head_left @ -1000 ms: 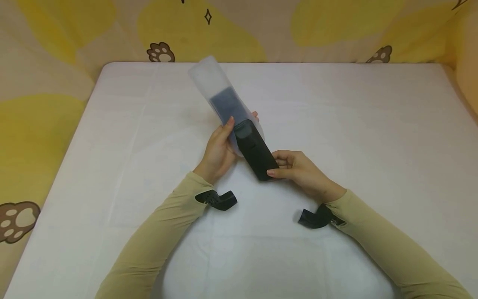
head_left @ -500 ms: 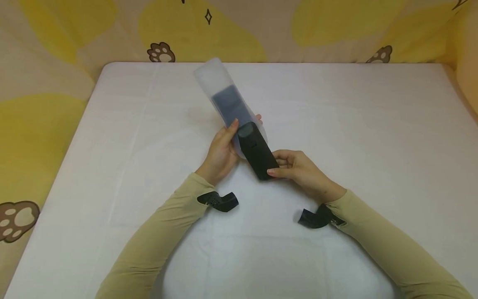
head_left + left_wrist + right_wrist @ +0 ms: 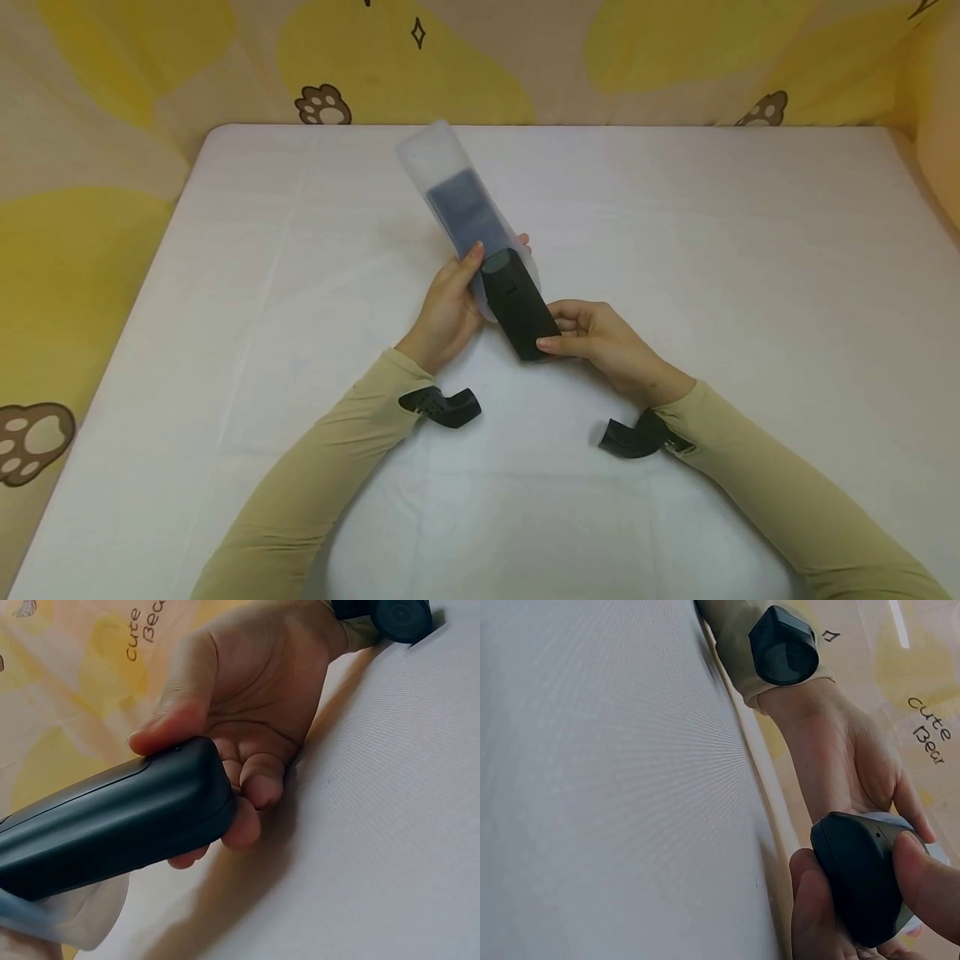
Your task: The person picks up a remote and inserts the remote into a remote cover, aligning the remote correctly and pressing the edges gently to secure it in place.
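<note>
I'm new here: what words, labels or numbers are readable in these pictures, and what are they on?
"Cute Bear": on the yellow-and-cream patterned cloth, right wrist view.
"Cute Bea": same cloth, left wrist view, cut off by the picture's edge.
No lettering can be made out on the smooth black oblong object or the long translucent sheath.

You've room far R over white flat tabletop [image 3: 750, 267]; mid's blocked by black oblong case [image 3: 522, 307] & frosted translucent plastic sleeve [image 3: 438, 161].
</note>
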A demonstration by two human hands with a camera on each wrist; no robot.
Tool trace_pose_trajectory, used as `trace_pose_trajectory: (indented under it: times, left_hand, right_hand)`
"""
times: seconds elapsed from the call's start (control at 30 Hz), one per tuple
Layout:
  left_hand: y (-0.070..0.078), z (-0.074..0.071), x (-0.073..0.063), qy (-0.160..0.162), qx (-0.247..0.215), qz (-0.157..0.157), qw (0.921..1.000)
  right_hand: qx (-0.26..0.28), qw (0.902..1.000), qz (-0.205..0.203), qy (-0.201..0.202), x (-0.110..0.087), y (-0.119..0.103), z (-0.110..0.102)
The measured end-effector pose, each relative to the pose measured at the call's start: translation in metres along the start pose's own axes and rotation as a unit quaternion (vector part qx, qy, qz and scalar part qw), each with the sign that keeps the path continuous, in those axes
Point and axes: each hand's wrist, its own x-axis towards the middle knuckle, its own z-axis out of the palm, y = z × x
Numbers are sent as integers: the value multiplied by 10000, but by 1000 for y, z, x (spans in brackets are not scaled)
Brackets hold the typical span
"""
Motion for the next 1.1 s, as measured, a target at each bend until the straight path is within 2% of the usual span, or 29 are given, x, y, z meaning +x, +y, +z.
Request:
trace_pose_trajectory:
  times: [0.43, 0.67, 0.77, 1.0, 1.1]
  left_hand:
    - [-1, 0, -2, -110, 110, 11, 9999]
    - [-5, 1, -1, -24, -193, -10, 9998]
    - [-5, 2, -1, -29, -138, -4, 9999]
    - [-6, 2, -2, -155, 299, 11, 9994]
    - [-7, 3, -2, -181, 273, 8, 9995]
  right_hand:
    - [26, 10000, 4, -2, 1, 1, 0]
    - [23, 10000, -71, 40, 1, 3, 0]
    - [-4, 9999, -92, 57, 1, 4, -1]
    - [13, 9999, -119, 117, 0, 3, -1]
    - [56, 9998, -157, 138, 0, 4, 0]
